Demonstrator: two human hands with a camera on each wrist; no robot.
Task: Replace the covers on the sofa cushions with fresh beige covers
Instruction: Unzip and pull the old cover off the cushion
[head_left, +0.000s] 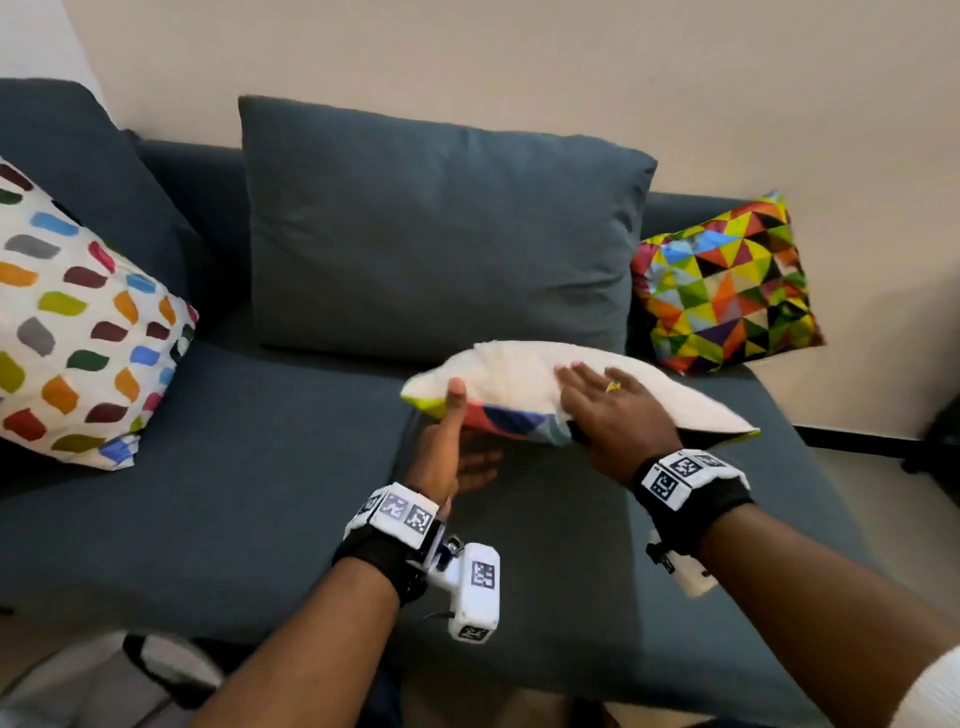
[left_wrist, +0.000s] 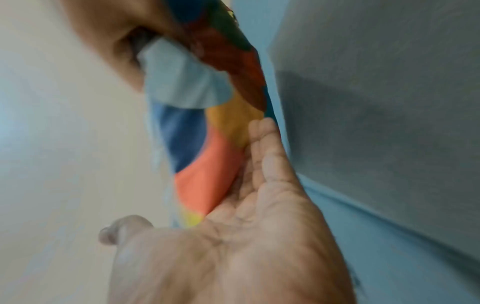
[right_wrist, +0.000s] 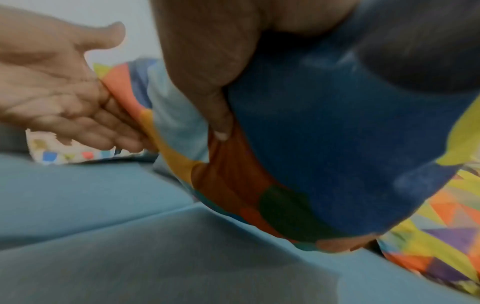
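A cushion (head_left: 545, 384) is held level just above the sofa seat (head_left: 208, 493). Its upper face is plain cream and its underside (right_wrist: 337, 144) is multicoloured. My left hand (head_left: 452, 441) is at its left corner, straight fingers (left_wrist: 262, 156) lying under the coloured edge (left_wrist: 202, 168) and the thumb raised beside it. My right hand (head_left: 608, 410) pinches the near edge: flat fingers on the cream top, thumb (right_wrist: 207, 92) pressed into the coloured underside. The far edge of the cushion is hidden from me.
A big grey back cushion (head_left: 436, 234) leans on the wall behind. A white cushion with coloured dabs (head_left: 78, 322) stands at the left and a bright triangle-patterned cushion (head_left: 727, 286) at the right end. Floor shows beyond the sofa's right edge.
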